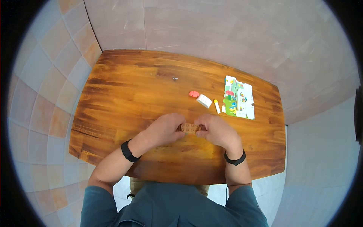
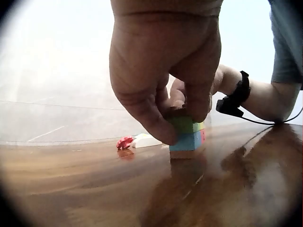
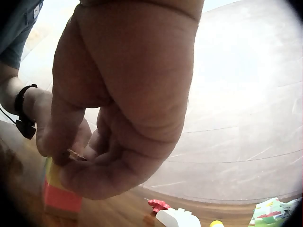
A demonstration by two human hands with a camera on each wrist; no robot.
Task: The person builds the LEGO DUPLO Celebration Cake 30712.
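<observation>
A small stack of toy building bricks stands on the table between both hands. Its top brick is tan with studs. Below it, the left wrist view shows a green brick over a blue brick. From the right wrist, a yellow brick appears over a red brick. My left hand grips the stack's left end between thumb and fingers. On the opposite end, my right hand pinches it, fingertips around the upper layers. Fingers hide part of the sides.
Beyond the hands lie a red flower-like piece, a white arched brick and a white stick with a yellow tip. A creased, colourful sheet lies farther right. Near the back is a tiny shiny bit.
</observation>
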